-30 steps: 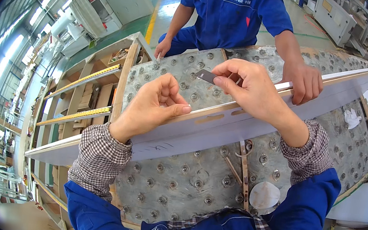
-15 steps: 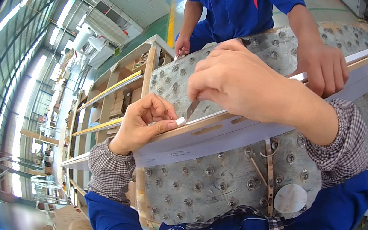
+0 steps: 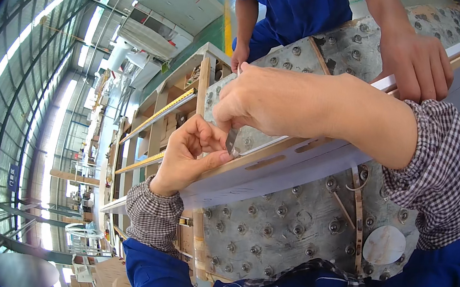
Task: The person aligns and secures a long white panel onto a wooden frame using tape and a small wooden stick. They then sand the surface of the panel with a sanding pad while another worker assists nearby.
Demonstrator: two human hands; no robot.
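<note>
A long pale panel with a wood-coloured edge and slots cut into it stands on its side across the table. Along its top edge runs a white strip. My left hand is at the panel's left part, thumb and fingers pinched at the strip's end. From above, my right hand grips a thin dark metal blade, its tip down at the strip beside my left thumb. The blade's upper part is hidden in my fingers. A co-worker's hand rests on the panel farther right.
The grey metal table is studded with ball rollers. A round white disc and a narrow strip lie near me. A wooden frame with yellow-edged rails stands at left. The co-worker's body is across the table.
My right hand has moved left and down, bringing the blade against the strip by my left thumb. My left hand stays at the edge. The whole view has shifted slightly.
</note>
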